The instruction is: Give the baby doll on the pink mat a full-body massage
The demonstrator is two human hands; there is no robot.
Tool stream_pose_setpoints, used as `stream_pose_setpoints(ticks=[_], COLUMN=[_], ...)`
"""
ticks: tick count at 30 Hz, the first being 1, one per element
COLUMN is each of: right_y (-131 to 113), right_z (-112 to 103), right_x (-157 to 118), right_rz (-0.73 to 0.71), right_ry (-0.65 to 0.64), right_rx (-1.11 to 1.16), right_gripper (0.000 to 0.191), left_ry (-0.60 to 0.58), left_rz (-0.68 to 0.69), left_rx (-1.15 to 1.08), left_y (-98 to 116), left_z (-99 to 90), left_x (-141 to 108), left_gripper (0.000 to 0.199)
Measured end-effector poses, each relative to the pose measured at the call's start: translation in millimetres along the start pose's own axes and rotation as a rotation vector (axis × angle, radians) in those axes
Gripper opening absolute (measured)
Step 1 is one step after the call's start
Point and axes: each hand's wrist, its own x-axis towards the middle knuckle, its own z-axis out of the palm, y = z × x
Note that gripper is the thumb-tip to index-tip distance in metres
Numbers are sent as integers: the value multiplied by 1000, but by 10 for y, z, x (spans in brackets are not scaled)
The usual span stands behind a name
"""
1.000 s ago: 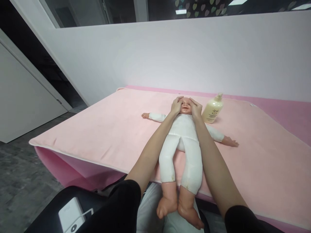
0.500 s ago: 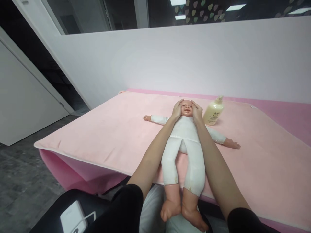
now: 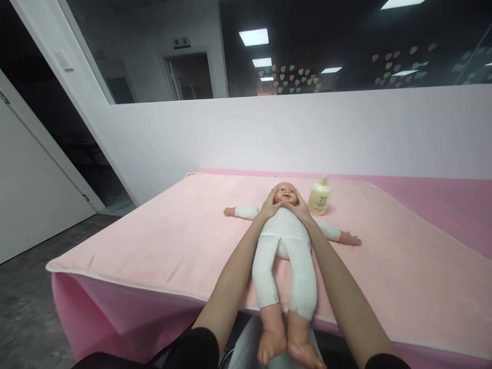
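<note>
A baby doll [image 3: 285,225] with a white cloth body lies on its back, face up, arms spread and feet past the table's near edge. My left hand [image 3: 270,205] cups the left side of its head, and my right hand [image 3: 300,206] cups the right side. Both thumbs reach in under the doll's chin, their tips nearly meeting. The other fingers lie along its cheeks, partly hidden behind the head. Just right of the head a pale yellow pump bottle [image 3: 319,197] stands upright.
A light pink cloth [image 3: 154,230] covers the table, over a darker pink cover [image 3: 434,205]. Behind it rises a white wall [image 3: 288,136] with a dark window [image 3: 326,31] above. A white door [image 3: 34,184] is at the left.
The view has tilted up, showing more of the window. My thumbs have moved from the sides of the doll's head down to its chin; the hands still hold the head.
</note>
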Motion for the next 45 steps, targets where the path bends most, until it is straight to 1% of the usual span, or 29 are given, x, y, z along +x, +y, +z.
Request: stream_pose_setpoints(ticks=[3, 7, 10, 12, 15, 19, 20, 23, 26, 28, 29, 33, 35, 37, 39, 42, 43, 45], right_y=[-13, -60, -66, -53, -33, -30, -26, 0, 21, 10, -3, -45, -33, -7, 9, -20, -40, -81], right_z=[-24, -74, -85, -71, -39, -36, -44, -71, -69, -52, -42, -24, -39, -62, -77, -69, -61, -44], right_x=[28, 15, 15, 25, 29, 0, -4, 11, 41, 40, 32, -12, -10, 9, 29, 22, 9, -24], right_rz=[-30, -60, -47, -15, 6, -88, -96, -61, 2, 16, 1, -133, -150, -127, -64, 32, 33, -24], right_ry=[10, 25, 8, 5, 45, 108, 105, 74, 121, 151, 159, 157, 155, 145, 136, 161, 173, 170], right_rx=[64, 45, 41, 107, 192, 94, 85, 107, 188, 210, 192, 71, 51, 59, 110, 193, 189, 124], right_gripper=[108, 88, 79, 73, 70, 76, 74, 63, 53, 52, 53, 63, 64, 61, 59, 59, 60, 63], left_ry=[30, 66, 115, 135, 111, 78, 75, 84, 108, 99, 87, 54, 46, 46, 69, 91, 81, 50], left_rz=[-15, -14, -3, 18, 54, 90, 92, 62, 16, 29, 45, 63, 57, 58, 42, 14, 15, 21], left_rx=[-3, -5, -23, -38, -28, 5, 8, -7, -36, -46, -41, -18, -26, -34, -47, -74, -75, -61], left_y=[17, 27, 28, 28, 21, -5, -9, -1, 27, 36, 34, -5, -19, -11, 12, 45, 48, 38], left_z=[-14, -28, -21, -11, -4, -11, -13, -19, -18, -14, -12, -17, -24, -30, -32, -30, -28, -25], left_x=[11, 7, -5, -10, -7, 15, 20, 26, 19, 14, 13, 19, 28, 37, 42, 40, 36, 28], left_gripper=[78, 68, 58, 58, 63, 77, 76, 62, 60, 62, 64, 80, 75, 66, 60, 59, 60, 67])
